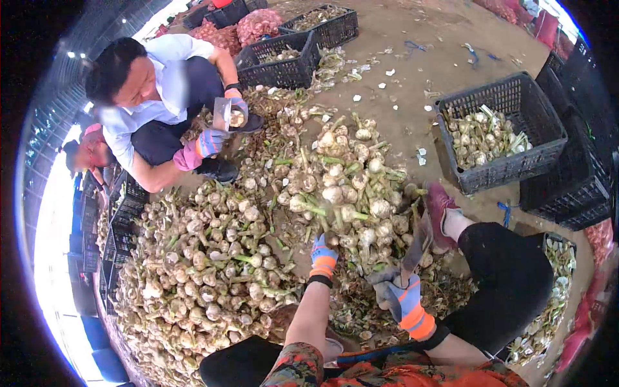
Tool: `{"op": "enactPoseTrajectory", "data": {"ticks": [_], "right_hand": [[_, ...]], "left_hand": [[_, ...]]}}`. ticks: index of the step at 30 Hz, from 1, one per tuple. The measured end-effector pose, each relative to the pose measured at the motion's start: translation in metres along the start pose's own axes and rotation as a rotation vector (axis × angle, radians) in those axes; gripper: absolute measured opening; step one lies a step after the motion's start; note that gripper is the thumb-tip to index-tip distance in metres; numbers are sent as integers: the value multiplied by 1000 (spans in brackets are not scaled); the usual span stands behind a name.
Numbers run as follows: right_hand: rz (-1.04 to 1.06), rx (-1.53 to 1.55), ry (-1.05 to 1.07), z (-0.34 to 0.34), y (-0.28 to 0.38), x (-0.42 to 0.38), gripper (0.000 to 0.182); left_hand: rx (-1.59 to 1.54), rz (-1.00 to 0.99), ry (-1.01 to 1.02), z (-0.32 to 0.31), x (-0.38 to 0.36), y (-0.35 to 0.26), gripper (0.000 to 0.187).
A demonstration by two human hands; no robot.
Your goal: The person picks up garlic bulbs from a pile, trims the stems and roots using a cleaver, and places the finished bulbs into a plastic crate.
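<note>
My left hand (324, 257), in a blue and orange glove, reaches to the near edge of a heap of garlic. Its fingers are closed around a garlic bulb (331, 239), partly hidden by the glove. In my right hand (405, 302), gloved in grey and orange, is a knife (416, 248) with a broad blade pointing up and away from me. Whole garlic with green stalks (342, 187) lies piled just beyond both hands. A larger mound of trimmed bulbs (193, 271) spreads to the left. Dry skins and trimmings (367, 316) cover the ground below my hands.
Opposite me on the left, a co-worker (161, 109) crouches, holding a blade and a bulb. Right of the heap stands a black crate (503, 138) with garlic inside; stacked crates (567, 174) are beside it. More crates (277, 64) and red net sacks (258, 27) stand at the back.
</note>
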State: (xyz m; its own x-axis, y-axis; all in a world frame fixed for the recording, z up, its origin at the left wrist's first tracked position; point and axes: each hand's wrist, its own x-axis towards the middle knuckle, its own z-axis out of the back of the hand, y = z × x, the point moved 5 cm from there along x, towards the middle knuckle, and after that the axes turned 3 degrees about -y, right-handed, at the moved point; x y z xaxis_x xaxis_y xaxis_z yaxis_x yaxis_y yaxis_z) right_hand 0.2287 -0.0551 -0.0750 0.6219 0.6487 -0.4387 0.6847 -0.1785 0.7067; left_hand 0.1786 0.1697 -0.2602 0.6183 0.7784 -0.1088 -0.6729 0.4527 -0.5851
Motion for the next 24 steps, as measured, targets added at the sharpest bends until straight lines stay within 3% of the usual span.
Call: {"op": "enactPoseTrajectory", "data": {"ticks": [3, 4, 5, 7, 8, 9, 11, 13, 14, 16, 17, 18, 20, 23, 24], "right_hand": [[-51, -5, -9, -6, 6, 3, 16], [-32, -66, -20, -7, 5, 1, 16], [-24, -20, -58, -11, 5, 0, 12], [-37, -52, -67, -13, 0, -5, 12], [-43, -90, -79, -15, 0, -8, 12], [-53, -106, -41, -21, 4, -13, 11], [61, -283, 45, -24, 3, -16, 11], [294, -385, 168, -35, 6, -24, 10], [306, -390, 180, -32, 0, -26, 10], [417, -956, 196, -44, 2, -38, 20], [433, -1244, 237, -47, 5, -45, 26], [443, -1250, 235, -53, 11, -53, 26], [542, -1742, 460, -68, 8, -70, 31], [433, -1867, 554, -83, 9, -88, 36], [404, -1907, 597, -83, 6, -93, 35]], "left_hand": [[-48, -57, -32, 30, -15, -16, 42], [-41, -50, -33, 25, -19, 5, 42], [-449, 117, -94, 13, -21, 46, 37], [-1281, 514, -41, 75, -62, -9, 22], [-1619, 518, 162, 74, -65, 7, 19], [-1684, 544, -32, 98, -85, -14, 23], [-1727, 363, 64, 129, -114, -27, 34], [-1688, 334, 41, 159, -135, -55, 33], [-1644, 323, 35, 170, -144, -66, 32], [-1536, -79, 100, 179, -148, -78, 50], [-1385, -78, 14, 179, -150, -76, 58], [-1233, -73, -70, 194, -158, -91, 65], [-1458, -43, 48, 201, -180, -101, 59], [-1223, -35, -80, 199, -197, -95, 51], [-947, -115, -96, 209, -206, -105, 49]]}}
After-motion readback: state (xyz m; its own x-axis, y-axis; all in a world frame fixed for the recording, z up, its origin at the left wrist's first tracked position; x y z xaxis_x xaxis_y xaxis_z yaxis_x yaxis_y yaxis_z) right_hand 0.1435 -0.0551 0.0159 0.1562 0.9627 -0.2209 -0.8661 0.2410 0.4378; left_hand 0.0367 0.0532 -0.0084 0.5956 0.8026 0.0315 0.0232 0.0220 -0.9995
